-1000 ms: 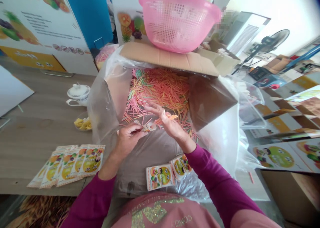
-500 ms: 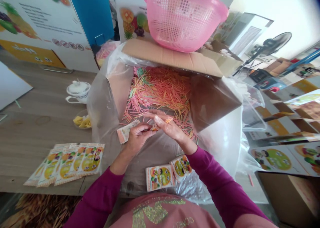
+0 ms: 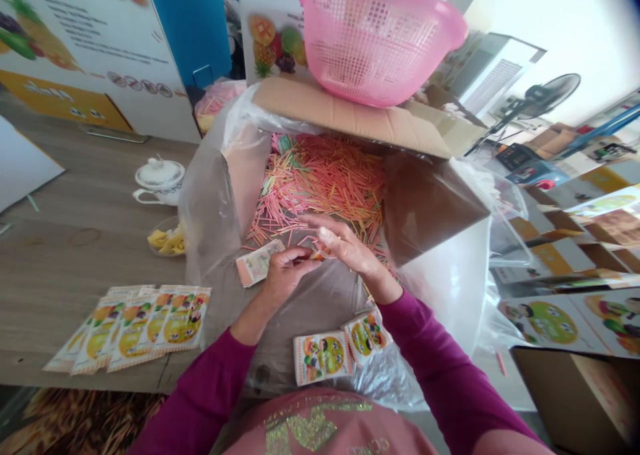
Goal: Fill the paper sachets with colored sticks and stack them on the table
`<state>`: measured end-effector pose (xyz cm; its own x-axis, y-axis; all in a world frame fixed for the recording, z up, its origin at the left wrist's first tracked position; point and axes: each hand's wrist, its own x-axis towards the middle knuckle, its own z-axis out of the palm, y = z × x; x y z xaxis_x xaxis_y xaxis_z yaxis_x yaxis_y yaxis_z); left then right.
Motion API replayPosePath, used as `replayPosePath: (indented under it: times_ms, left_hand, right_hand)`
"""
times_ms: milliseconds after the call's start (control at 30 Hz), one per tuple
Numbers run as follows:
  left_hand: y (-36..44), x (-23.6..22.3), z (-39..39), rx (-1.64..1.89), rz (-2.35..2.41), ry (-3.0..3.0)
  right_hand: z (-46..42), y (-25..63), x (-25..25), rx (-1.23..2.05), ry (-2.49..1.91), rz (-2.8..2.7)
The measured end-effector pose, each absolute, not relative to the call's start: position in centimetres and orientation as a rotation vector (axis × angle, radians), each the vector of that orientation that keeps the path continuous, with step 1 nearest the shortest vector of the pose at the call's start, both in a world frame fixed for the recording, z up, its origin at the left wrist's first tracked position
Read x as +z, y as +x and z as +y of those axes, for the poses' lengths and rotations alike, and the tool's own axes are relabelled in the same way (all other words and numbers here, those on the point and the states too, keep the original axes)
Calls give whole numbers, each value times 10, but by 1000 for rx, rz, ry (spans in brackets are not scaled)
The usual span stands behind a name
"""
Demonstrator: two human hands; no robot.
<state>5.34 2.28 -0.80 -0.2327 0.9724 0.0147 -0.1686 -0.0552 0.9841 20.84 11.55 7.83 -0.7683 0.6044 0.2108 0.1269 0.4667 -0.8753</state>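
My left hand [image 3: 289, 274] is closed on a small printed packet [image 3: 318, 251], mostly hidden by the fingers. Something orange and pink shows at its mouth, too small to make out. My right hand [image 3: 350, 247] is against the packet, with its fingers stretched out and no sticks plainly gripped. A few thin sticks [image 3: 358, 283] show just under that palm. Loose pink, yellow and green sticks [image 3: 325, 175] cover the bottom of the cardboard box [image 3: 435, 202] beyond both hands. Beside my left hand lies a flat stack of packets [image 3: 257, 263].
Two filled packets [image 3: 324, 358] lie close to my body. Fanned packets [image 3: 145, 328] rest on the table at left, near a lidded cup [image 3: 161, 180] and a bowl of yellow pieces [image 3: 167, 237]. A pink basket [image 3: 380, 42] stands behind the box. Clear plastic [image 3: 445, 282] drapes around it.
The left hand has moved right, uncovering the packet stack, and the packet now meets the right hand. The orange sticks that stuck out of the right hand no longer show there.
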Motion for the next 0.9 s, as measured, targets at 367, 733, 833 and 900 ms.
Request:
replayPosePath:
  times_ms: [367,733,833,900]
  left_hand:
    - [60,-3,35,1432,1188,1056]
    - [56,-17,25,1449,1202,907]
    - [56,-20,21,1412,1186,820]
    - [56,-22,18,1395,1185,787]
  right_hand:
    - [114,215,62,1378,-640,-2187]
    - [112,221,56,1089,-581,-2467]
    - [110,230,57,964,-734,-2303]
    - [109,239,59,835,-761,-2208]
